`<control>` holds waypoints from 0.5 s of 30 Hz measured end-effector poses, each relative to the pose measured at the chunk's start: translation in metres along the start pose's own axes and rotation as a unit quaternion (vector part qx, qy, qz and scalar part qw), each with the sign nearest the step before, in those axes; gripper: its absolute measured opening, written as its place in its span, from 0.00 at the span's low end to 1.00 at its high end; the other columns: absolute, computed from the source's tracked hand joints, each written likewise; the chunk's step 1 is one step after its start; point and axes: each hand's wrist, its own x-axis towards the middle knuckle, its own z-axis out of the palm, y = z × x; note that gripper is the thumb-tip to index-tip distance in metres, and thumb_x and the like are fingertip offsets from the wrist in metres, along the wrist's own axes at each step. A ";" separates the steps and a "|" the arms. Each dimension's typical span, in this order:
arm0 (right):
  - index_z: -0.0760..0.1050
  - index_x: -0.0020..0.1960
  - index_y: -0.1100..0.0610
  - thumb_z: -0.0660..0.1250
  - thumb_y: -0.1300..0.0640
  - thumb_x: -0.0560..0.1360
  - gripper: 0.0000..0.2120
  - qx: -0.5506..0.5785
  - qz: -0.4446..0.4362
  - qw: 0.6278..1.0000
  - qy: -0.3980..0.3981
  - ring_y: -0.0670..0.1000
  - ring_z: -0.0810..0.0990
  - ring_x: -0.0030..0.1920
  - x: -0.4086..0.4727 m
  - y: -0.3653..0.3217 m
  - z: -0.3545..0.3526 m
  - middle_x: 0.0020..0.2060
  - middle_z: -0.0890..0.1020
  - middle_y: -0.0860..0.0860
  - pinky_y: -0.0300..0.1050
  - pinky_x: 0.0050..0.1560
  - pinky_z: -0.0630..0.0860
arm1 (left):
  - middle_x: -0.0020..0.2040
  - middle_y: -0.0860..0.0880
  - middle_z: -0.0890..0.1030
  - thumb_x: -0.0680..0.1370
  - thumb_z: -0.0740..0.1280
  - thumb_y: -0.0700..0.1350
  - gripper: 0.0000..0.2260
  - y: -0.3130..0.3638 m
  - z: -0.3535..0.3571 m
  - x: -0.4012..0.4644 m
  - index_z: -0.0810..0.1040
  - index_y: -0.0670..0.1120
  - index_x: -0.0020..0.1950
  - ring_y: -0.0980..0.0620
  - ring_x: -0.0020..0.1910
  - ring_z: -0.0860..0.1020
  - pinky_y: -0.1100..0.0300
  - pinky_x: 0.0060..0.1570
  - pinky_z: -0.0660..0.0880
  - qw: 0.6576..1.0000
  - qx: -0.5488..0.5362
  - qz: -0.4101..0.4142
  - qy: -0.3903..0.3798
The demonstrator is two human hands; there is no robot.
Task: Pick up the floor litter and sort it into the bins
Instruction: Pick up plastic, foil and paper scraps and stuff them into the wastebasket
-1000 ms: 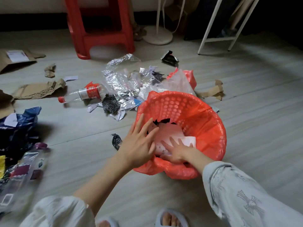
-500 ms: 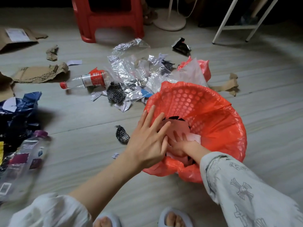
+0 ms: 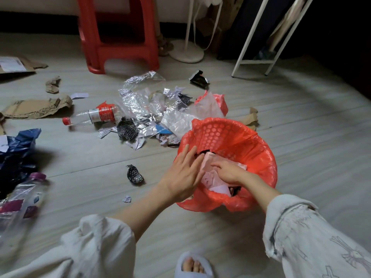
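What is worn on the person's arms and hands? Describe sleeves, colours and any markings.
Both hands are bare: left hand, right hand. No gloves, rings or watch show. The left sleeve is plain white, pushed up the forearm. The right sleeve is pale grey-white with dark cross-like printed motifs.

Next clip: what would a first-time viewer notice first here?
The red-lined bin at centre right, with both hands at its mouth: the left hand flat on the near rim, the right hand pressing pale paper inside. Behind it, crinkled clear plastic and a red-labelled bottle litter the floor.
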 end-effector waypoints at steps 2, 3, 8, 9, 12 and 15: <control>0.70 0.69 0.56 0.50 0.62 0.80 0.20 0.016 0.009 0.999 0.039 0.56 0.65 0.71 -0.016 -0.003 -0.012 0.72 0.67 0.53 0.47 0.70 0.62 | 0.72 0.38 0.63 0.81 0.50 0.50 0.23 -0.005 -0.015 -0.003 0.63 0.39 0.72 0.40 0.74 0.57 0.57 0.73 0.50 1.000 -0.015 -0.012 0.011; 0.72 0.66 0.56 0.50 0.61 0.80 0.19 0.012 0.014 0.998 0.067 0.59 0.68 0.69 -0.024 -0.006 -0.018 0.69 0.71 0.55 0.49 0.68 0.65 | 0.76 0.40 0.55 0.82 0.49 0.50 0.24 -0.009 -0.021 -0.006 0.55 0.41 0.75 0.43 0.76 0.49 0.60 0.72 0.41 0.999 -0.032 -0.030 -0.011; 0.77 0.50 0.57 0.53 0.58 0.78 0.13 0.047 -0.026 0.961 0.270 0.62 0.76 0.56 -0.055 -0.057 -0.039 0.54 0.79 0.59 0.50 0.52 0.70 | 0.75 0.42 0.54 0.81 0.55 0.47 0.25 -0.031 -0.051 -0.026 0.51 0.44 0.76 0.42 0.76 0.49 0.52 0.74 0.48 0.995 -0.064 -0.079 -0.017; 0.77 0.54 0.57 0.54 0.58 0.79 0.13 0.055 -0.046 0.952 0.297 0.60 0.75 0.57 -0.060 -0.070 -0.040 0.55 0.78 0.58 0.50 0.55 0.70 | 0.75 0.42 0.56 0.81 0.56 0.46 0.25 -0.035 -0.056 -0.032 0.53 0.44 0.75 0.42 0.75 0.51 0.52 0.74 0.51 0.994 -0.067 -0.084 -0.017; 0.73 0.62 0.57 0.55 0.59 0.79 0.15 0.060 -0.124 0.937 0.320 0.58 0.74 0.59 -0.073 -0.114 -0.035 0.58 0.76 0.56 0.49 0.57 0.70 | 0.74 0.41 0.57 0.80 0.58 0.44 0.24 -0.058 -0.065 -0.057 0.55 0.44 0.75 0.43 0.73 0.58 0.53 0.71 0.57 0.989 -0.075 -0.120 -0.044; 0.69 0.66 0.57 0.55 0.59 0.79 0.16 0.025 -0.188 0.941 0.281 0.58 0.72 0.61 -0.064 -0.146 -0.014 0.60 0.73 0.56 0.50 0.56 0.70 | 0.74 0.40 0.57 0.80 0.59 0.44 0.24 -0.095 -0.063 -0.080 0.56 0.44 0.74 0.44 0.74 0.56 0.53 0.71 0.58 0.980 -0.068 -0.172 -0.075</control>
